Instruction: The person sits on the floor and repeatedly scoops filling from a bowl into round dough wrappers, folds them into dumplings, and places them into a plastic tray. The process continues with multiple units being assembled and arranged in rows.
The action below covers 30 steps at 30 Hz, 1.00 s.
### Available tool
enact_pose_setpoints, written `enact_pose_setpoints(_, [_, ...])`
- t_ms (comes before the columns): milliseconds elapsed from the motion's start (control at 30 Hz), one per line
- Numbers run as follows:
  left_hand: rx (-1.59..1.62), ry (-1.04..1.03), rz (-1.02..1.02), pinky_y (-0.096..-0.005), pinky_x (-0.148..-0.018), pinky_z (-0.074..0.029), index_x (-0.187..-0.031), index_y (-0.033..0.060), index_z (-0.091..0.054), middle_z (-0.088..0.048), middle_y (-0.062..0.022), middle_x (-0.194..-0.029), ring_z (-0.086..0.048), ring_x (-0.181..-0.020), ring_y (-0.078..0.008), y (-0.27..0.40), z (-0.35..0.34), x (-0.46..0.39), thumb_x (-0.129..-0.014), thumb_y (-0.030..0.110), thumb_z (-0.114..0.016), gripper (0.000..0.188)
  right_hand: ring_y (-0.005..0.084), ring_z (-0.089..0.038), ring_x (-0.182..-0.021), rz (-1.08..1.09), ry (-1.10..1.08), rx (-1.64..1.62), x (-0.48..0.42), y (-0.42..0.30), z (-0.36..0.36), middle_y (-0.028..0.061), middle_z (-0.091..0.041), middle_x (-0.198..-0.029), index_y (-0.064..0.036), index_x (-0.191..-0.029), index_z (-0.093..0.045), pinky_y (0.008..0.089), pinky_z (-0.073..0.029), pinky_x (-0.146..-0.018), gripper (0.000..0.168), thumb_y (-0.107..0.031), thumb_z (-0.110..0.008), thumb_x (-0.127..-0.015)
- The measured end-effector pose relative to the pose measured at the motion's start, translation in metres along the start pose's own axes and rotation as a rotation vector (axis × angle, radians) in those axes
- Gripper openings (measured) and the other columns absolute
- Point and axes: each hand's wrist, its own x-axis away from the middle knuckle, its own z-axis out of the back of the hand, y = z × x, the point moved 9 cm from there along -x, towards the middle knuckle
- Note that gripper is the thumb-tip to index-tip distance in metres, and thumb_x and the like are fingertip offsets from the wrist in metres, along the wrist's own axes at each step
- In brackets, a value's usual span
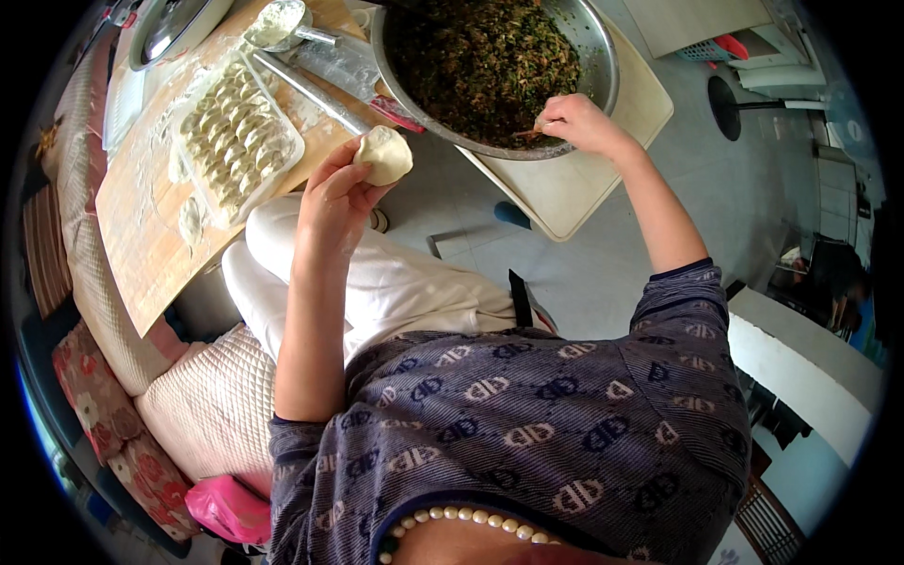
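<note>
My left hand holds a round, pale dough wrapper by its edge, raised above my lap. At the near rim of a large metal bowl, my right hand grips a thin utensil; only a short brownish part of it shows, reaching into the filling. That chopped filling, dark with green bits, covers much of the bowl's inside. To the left, a clear plastic tray bears rows of folded dumplings.
The floured wooden board also carries a metal rolling pin, a scoop of flour and a red-handled tool. Beneath the bowl is a cream table. A lidded pot stands at the far left. A quilted sofa lies beside me.
</note>
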Motion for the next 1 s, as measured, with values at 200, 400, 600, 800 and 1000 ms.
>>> enact_pose_setpoints(200, [-0.004,-0.081,0.046,-0.0386,-0.096,-0.052,-0.128,-0.0120,-0.047,-0.057,-0.0208,-0.122,-0.061,-0.110,-0.0284,-0.013,-0.018,-0.021,-0.092,0.000,-0.043,0.039,0.0024,-0.035,-0.056,-0.409,-0.081,-0.863,0.016,0.025,-0.009,-0.0053,-0.045,-0.070,0.004,-0.098,-0.063,0.0197,-0.025,-0.048,0.016,-0.010,-0.062,-0.090])
enact_pose_setpoints(400, [-0.040,0.030,0.116,-0.0391,-0.094,-0.054,-0.127,-0.0105,-0.048,-0.058,-0.0205,-0.120,-0.061,-0.108,-0.0293,-0.037,-0.045,-0.050,-0.090,-0.006,-0.045,0.037,0.0031,-0.032,-0.057,-0.284,0.021,-1.352,0.012,-0.002,-0.006,-0.0040,-0.040,-0.072,-0.004,-0.087,-0.054,0.0179,-0.025,-0.048,0.008,-0.008,-0.059,-0.092])
enact_pose_setpoints(600, [-0.016,-0.040,0.121,-0.0368,-0.094,-0.054,-0.127,-0.0093,-0.050,-0.058,-0.0191,-0.120,-0.062,-0.108,-0.0286,-0.045,-0.070,-0.070,-0.083,-0.014,-0.041,0.045,0.0033,-0.033,-0.060,-0.241,0.054,-1.499,0.007,-0.033,-0.003,0.0000,-0.044,-0.077,-0.003,-0.085,-0.054,0.0174,-0.026,-0.048,0.009,-0.008,-0.058,-0.093])
enact_pose_setpoints(800, [-0.017,-0.012,0.140,-0.0364,-0.094,-0.054,-0.126,-0.0095,-0.050,-0.059,-0.0197,-0.120,-0.063,-0.107,-0.0288,-0.038,-0.075,-0.061,-0.084,-0.013,-0.041,0.043,0.0026,-0.036,-0.058,-0.282,0.116,-1.329,0.006,-0.008,-0.001,-0.0021,-0.048,-0.074,-0.001,-0.090,-0.058,0.0181,-0.027,-0.048,0.009,-0.008,-0.059,-0.093])
enact_pose_setpoints(1000, [0.001,-0.029,0.140,-0.0367,-0.094,-0.055,-0.130,-0.0148,-0.040,-0.053,-0.0241,-0.122,-0.061,-0.109,-0.0326,-0.041,-0.081,-0.061,-0.085,-0.014,-0.040,0.045,0.0035,-0.040,-0.059,-0.197,0.200,-1.187,0.001,-0.043,0.007,-0.0016,-0.052,-0.074,0.002,-0.093,-0.064,0.0198,-0.029,-0.049,0.010,-0.007,-0.061,-0.092])
